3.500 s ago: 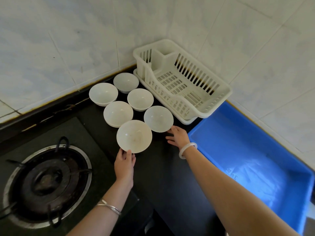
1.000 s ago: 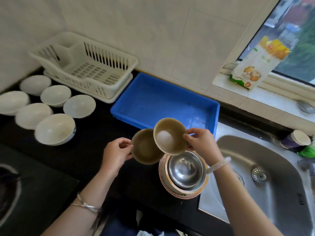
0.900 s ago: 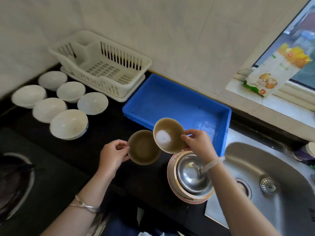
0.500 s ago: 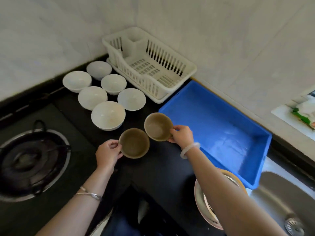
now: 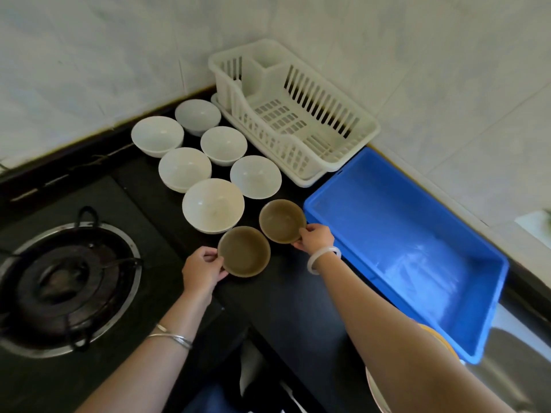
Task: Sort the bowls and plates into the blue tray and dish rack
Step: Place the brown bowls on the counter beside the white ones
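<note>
The left grip [image 5: 202,268] pinches the near-left rim of 1 brown bowl [image 5: 244,251], thumb on the rim and fingers curled beneath. The right grip [image 5: 316,239] pinches the near-right rim of a 2nd brown bowl [image 5: 281,220] in the same way. Both bowls sit upright, mouths up, side by side and almost touching, low over the black desk [image 5: 298,308]; whether they rest on it cannot be told.

Just behind them stand 6 white bowls [image 5: 213,204], upright in 2 rows. The nearest one is close against the left brown bowl. The white dish rack [image 5: 316,99] stands in the tiled corner beside the far bowls. The blue tray [image 5: 402,234] lies just right of the right grip, next to the rack.

A gas burner [image 5: 65,281] sits at the left. A plate edge [image 5: 375,394] shows under the right forearm.
</note>
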